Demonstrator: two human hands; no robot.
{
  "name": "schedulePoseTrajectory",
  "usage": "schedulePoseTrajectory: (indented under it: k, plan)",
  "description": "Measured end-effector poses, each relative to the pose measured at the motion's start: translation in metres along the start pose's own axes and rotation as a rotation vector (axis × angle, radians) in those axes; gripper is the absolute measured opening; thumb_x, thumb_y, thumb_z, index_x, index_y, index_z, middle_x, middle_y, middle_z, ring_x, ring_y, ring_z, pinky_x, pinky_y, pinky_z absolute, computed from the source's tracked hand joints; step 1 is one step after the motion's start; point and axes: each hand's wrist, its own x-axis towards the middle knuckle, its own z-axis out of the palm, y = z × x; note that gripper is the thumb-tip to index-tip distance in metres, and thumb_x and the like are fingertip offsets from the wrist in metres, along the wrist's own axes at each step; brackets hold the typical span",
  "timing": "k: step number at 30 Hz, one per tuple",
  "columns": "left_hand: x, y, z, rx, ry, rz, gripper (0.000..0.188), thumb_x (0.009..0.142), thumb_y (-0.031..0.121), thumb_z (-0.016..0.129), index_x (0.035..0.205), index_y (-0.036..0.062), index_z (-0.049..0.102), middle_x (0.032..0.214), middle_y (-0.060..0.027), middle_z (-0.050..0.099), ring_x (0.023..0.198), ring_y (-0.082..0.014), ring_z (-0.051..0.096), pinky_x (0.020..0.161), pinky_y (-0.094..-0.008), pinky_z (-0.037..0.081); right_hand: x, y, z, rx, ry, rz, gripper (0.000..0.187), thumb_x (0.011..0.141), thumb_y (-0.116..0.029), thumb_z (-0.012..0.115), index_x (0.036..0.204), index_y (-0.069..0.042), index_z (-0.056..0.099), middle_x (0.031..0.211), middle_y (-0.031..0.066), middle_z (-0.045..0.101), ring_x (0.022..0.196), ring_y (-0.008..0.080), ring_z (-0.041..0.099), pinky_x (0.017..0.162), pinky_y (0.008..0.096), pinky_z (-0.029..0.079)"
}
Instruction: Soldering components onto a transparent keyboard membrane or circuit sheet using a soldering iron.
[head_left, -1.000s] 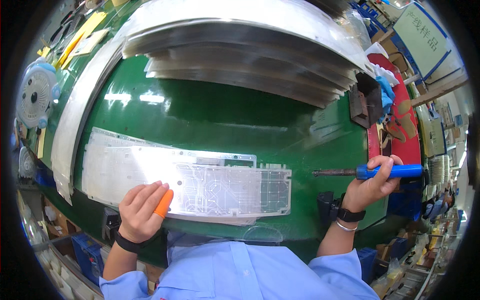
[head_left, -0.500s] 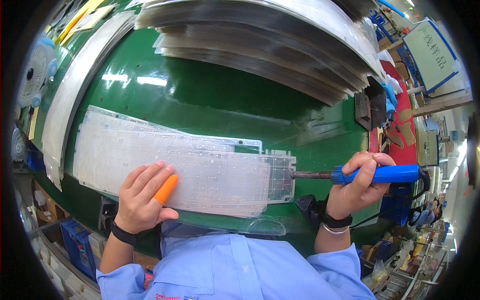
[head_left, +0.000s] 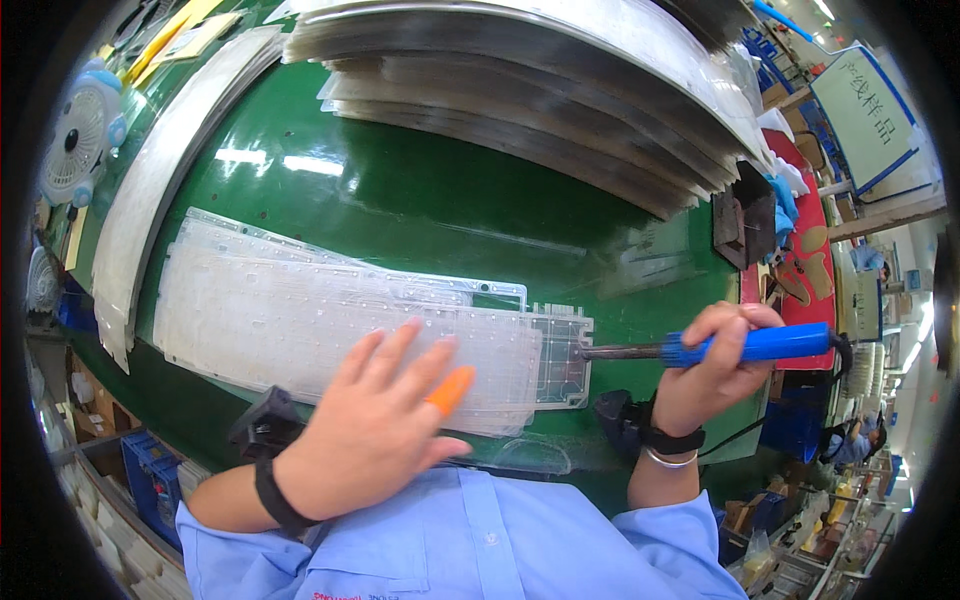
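While the clear sheet is pressed flat, the scene is set out as follows.

Landmark: the translucent plastic sheet (head_left: 340, 325), laid flat on the green bench (head_left: 420, 200), near its front edge.
Left hand (head_left: 375, 430): spread open, palm down on the sheet's near edge; an orange finger cot (head_left: 449, 388) is worn on one finger.
Right hand (head_left: 712, 365): closed round the blue handle of a soldering iron (head_left: 715, 347), just right of the sheet; the metal tip is met with the sheet's right-end grid section (head_left: 560, 355).
Doing it well: the sheet is best kept pinned flat and unmoved, the iron held level, the tip touched only at the intended spot and briefly, since thin plastic is judged easy to warp.
Counts: one iron; one finger cot; two wrist straps; a small fan (head_left: 72, 145) far left of the sheet.
Behind the sheet: stacked sheets (head_left: 520, 90), too many to be counted.
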Motion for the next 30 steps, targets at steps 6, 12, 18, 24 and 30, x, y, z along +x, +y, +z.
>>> schedulePoseTrajectory:
  k: [6,12,18,24,30]
  plan:
    - [0.061,0.016,0.034,-0.039,0.056,0.216,0.049,0.078,0.049,0.056,0.103,0.0077,0.063,0.141,-0.0133,0.032,0.132,-0.0401,0.020,0.104,-0.0582,0.012,0.019,0.005,-0.034,0.037,0.248,0.036,0.020,0.089,-0.021,0.052,0.097,-0.004,0.046,0.063,0.0001,0.041,0.059,0.0086,0.038,0.056,0.0228,0.032]
    - [0.078,0.013,0.052,-0.012,0.024,0.234,0.044,0.078,0.051,0.052,0.086,0.0103,0.065,0.140,-0.0129,0.034,0.134,-0.0390,0.016,0.105,-0.0598,0.008,0.015,0.021,-0.056,-0.059,0.298,0.021,0.020,0.091,-0.022,0.048,0.100,-0.004,0.044,0.059,0.0004,0.043,0.056,0.0078,0.039,0.055,0.0235,0.032]
    - [0.087,0.020,0.049,0.095,0.045,0.302,0.041,0.077,0.051,0.052,0.083,0.0119,0.063,0.135,-0.0092,0.041,0.134,-0.0372,0.020,0.106,-0.0595,0.009,0.015,0.025,-0.063,0.058,0.317,0.119,0.022,0.091,-0.023,0.051,0.099,-0.003,0.045,0.059,0.0000,0.044,0.056,0.0075,0.039,0.055,0.0233,0.031]
    - [0.077,0.018,0.047,0.010,0.062,0.242,0.045,0.078,0.051,0.054,0.105,0.0165,0.063,0.139,-0.0076,0.036,0.134,-0.0359,0.019,0.106,-0.0586,0.010,0.016,0.026,-0.062,0.031,0.334,0.089,0.023,0.091,-0.023,0.050,0.100,-0.003,0.045,0.059,-0.0003,0.043,0.057,0.0075,0.039,0.054,0.0229,0.031]
    - [0.009,-0.018,0.013,0.141,-0.112,0.011,0.069,0.077,0.067,0.041,0.130,0.0235,0.048,0.145,-0.0092,0.025,0.134,-0.0412,0.012,0.104,-0.0620,0.007,0.016,0.027,-0.065,0.027,0.367,0.117,0.023,0.091,-0.024,0.050,0.098,-0.003,0.045,0.060,-0.0006,0.041,0.058,0.0077,0.038,0.055,0.0238,0.030]
